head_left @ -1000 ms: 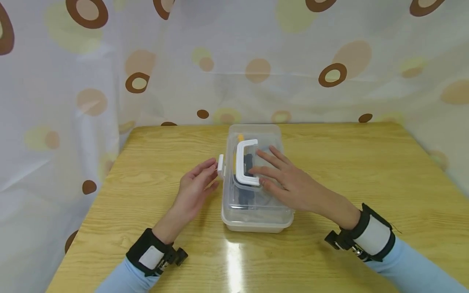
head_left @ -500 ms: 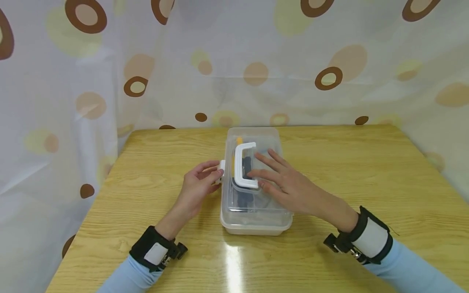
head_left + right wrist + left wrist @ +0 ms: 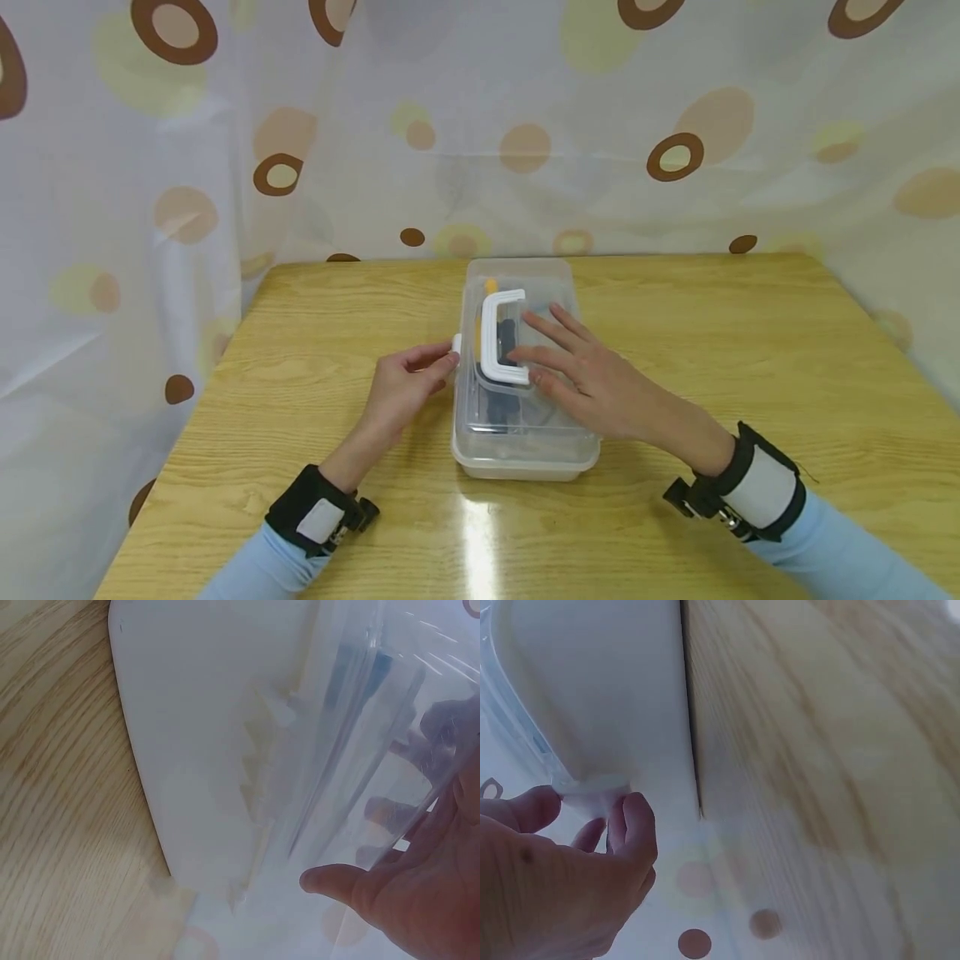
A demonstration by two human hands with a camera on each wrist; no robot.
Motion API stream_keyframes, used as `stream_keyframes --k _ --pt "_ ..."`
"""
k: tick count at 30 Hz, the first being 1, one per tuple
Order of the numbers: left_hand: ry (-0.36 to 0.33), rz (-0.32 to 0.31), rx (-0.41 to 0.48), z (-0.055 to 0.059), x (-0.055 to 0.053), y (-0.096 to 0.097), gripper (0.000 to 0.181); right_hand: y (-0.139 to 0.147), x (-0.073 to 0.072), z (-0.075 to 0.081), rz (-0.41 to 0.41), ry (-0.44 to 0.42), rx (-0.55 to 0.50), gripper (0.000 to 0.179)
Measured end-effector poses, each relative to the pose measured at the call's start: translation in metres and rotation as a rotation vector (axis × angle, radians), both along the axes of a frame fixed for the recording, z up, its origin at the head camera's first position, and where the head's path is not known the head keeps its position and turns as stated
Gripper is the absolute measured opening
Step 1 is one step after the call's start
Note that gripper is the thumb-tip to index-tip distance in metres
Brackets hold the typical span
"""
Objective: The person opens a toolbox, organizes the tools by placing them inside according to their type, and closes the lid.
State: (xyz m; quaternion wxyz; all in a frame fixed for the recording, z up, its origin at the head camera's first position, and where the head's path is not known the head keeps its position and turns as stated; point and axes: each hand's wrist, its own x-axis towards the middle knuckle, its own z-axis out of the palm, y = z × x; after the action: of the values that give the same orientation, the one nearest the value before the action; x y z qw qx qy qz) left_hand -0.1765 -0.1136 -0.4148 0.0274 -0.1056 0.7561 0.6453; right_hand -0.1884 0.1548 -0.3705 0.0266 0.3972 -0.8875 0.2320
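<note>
A lidded plastic storage box (image 3: 525, 454) stands lengthwise on the table, its lid clear. On its left side is a white latch (image 3: 457, 344), which my left hand (image 3: 405, 379) holds between thumb and fingers. The left wrist view shows the same latch (image 3: 596, 787) between the thumb and the fingertips. My right hand (image 3: 600, 375) lies over the lid with its fingers spread and fairly straight, beside the white carrying handle (image 3: 491, 337). Dark items and an orange piece (image 3: 491, 286) show blurrily through the lid.
The wooden table (image 3: 337, 308) reaches back to a hanging sheet (image 3: 465, 100) printed with circles, which also runs along both sides. A camera on a black strap sits on each wrist (image 3: 318, 508).
The white latch has swung inward and down against the box's side. My left fingers have closed in on it and moved slightly right. My right hand stays on the lid.
</note>
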Motion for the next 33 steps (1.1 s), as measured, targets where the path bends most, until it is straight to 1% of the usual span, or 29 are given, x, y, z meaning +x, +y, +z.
stream_keyframes --k 5,9,13,17,23,27,29,30,32,33 --pt "0.011 -0.004 0.028 0.003 0.001 -0.003 0.034 -0.002 0.0 0.002 0.019 0.018 0.009 0.036" --pt "-0.006 -0.008 0.058 0.004 0.002 -0.004 0.033 -0.004 0.0 0.004 0.029 0.02 0.01 0.035" --pt "-0.024 -0.004 0.099 0.003 0.0 -0.004 0.032 -0.005 0.0 0.006 0.034 0.007 0.008 0.035" --pt "-0.034 -0.022 0.128 0.002 -0.002 -0.002 0.033 -0.005 0.0 0.007 0.041 -0.009 0.015 0.036" --pt "-0.02 -0.047 0.119 0.003 -0.002 -0.005 0.034 -0.007 -0.002 0.007 0.051 -0.027 0.012 0.037" --pt "-0.012 -0.078 0.073 0.002 -0.002 -0.006 0.035 -0.008 -0.003 0.007 0.031 -0.032 0.003 0.037" --pt "-0.005 -0.096 0.043 0.001 0.0 -0.005 0.036 -0.007 -0.001 0.008 0.018 -0.004 0.006 0.037" --pt "0.002 -0.117 0.027 0.0 0.001 -0.005 0.037 -0.007 0.001 0.01 0.015 0.025 0.012 0.037" --pt "0.01 -0.164 -0.002 0.001 0.005 -0.005 0.039 -0.005 0.008 0.013 0.023 0.093 0.027 0.038" --pt "0.017 -0.188 -0.01 0.001 0.007 -0.005 0.04 -0.004 0.012 0.015 0.041 0.125 0.041 0.041"
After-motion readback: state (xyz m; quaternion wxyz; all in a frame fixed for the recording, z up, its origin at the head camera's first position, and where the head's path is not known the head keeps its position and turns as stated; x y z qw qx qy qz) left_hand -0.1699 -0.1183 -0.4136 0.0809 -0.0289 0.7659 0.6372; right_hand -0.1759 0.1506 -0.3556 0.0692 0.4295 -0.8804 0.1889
